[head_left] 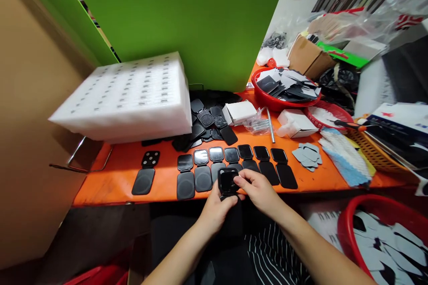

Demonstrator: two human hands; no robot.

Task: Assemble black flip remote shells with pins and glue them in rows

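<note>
My left hand (213, 210) is closed around a black folding pad (228, 179), which looks like a hinged two-panel charger. The upper panel stands tilted up, with a glossy inner face. On the right side of that panel press the thumb and fingers of my right hand (259, 190); whether a small piece lies under them is hidden. Just beyond my hands, several similar unfolded pads (185, 185) lie in a row, their upper panels shiny. Apart on the left lies another unfolded pad (143, 181), whose upper panel shows pale round dots.
A white foam block (133, 98) stands at the back left beside a loose pile of black parts (205, 118). Grey flat pieces (306, 156) and a blue-white cloth (346, 156) lie right. Red basins (347, 227) hold cut pieces. A green panel (180, 18) rises behind the orange table (110, 187).
</note>
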